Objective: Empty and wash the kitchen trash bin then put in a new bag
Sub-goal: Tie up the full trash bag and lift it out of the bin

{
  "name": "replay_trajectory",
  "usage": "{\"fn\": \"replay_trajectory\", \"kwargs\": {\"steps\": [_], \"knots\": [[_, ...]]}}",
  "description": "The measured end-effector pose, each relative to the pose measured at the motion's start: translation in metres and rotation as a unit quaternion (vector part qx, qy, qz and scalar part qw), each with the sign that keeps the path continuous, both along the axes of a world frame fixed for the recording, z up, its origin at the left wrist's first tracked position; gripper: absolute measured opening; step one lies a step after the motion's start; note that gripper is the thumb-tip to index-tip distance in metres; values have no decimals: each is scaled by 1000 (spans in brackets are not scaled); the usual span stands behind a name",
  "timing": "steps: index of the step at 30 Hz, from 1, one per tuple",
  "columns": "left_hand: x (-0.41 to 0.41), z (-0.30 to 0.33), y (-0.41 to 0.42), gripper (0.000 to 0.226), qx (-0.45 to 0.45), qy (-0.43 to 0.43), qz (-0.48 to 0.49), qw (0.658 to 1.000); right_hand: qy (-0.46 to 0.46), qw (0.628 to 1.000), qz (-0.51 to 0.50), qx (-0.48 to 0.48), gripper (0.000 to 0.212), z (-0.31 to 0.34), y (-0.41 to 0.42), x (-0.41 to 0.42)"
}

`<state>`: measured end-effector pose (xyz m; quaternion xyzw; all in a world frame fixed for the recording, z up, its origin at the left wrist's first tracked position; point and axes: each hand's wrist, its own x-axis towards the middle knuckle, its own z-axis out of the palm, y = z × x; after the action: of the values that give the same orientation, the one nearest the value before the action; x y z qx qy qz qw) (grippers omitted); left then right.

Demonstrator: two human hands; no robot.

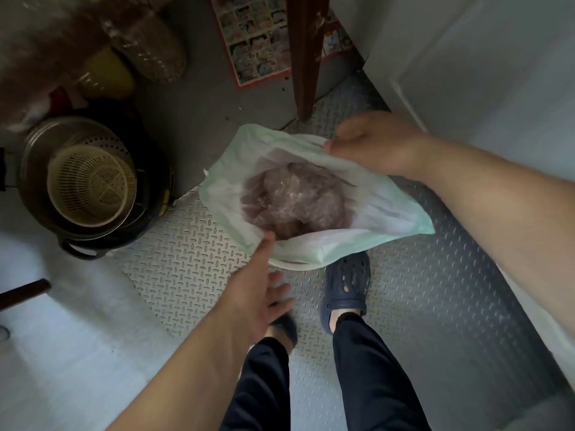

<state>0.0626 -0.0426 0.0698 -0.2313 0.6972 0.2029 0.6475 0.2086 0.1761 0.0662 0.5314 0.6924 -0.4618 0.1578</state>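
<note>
Under everything we see the chequer-plate floor mat [193, 269], running from the near left up toward the far right. At the far left a stack of pots [93, 181] sits with a pale plastic strainer basket [90, 185] nested on top. At the far centre a wooden table leg [306, 57] comes down to the floor just beyond the bag, with a printed sheet [252, 42] lying behind it.

The pale green bag [389, 209] is in the middle of the scene, ahead of our feet, its mouth open toward us and a brownish crumpled bundle [295, 203] showing inside. A pale curved rim shows just under its near edge; we cannot tell whether that is the bin. The opening's long axis runs from near left to far right.

Our right hand [373, 144] pinches the far right edge of the mouth, fingers curled over the film. Our left hand [258, 293] is spread with fingers straight, its forefinger touching the near left edge but not gripping. The two hands thus sit at opposite ends of that axis, the right already holding, the left nearest the free edge.

We judge the coming move turns on the left hand catching that near edge.

Our dark clog [348, 284] stands just near of the bag.
</note>
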Motion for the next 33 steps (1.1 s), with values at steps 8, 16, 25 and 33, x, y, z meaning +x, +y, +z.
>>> {"fn": "replay_trajectory", "kwargs": {"steps": [8, 16, 25, 33], "knots": [[34, -27, 12, 9, -10, 67, 1, 998, 8, 995, 88, 40, 32, -32, -6, -28], [25, 0, -26, 9, 31, 75, -39, 996, 69, 992, -29, 101, 15, -30, -20, -10], [9, 20, -53, 16, 58, 83, -74, 992, 70, 981, -48, 176, 16, -20, -11, 2], [2, 30, -58, 23, 67, 120, -83, 987, 111, 975, -64, 180, 6, -6, 0, 11]]}}
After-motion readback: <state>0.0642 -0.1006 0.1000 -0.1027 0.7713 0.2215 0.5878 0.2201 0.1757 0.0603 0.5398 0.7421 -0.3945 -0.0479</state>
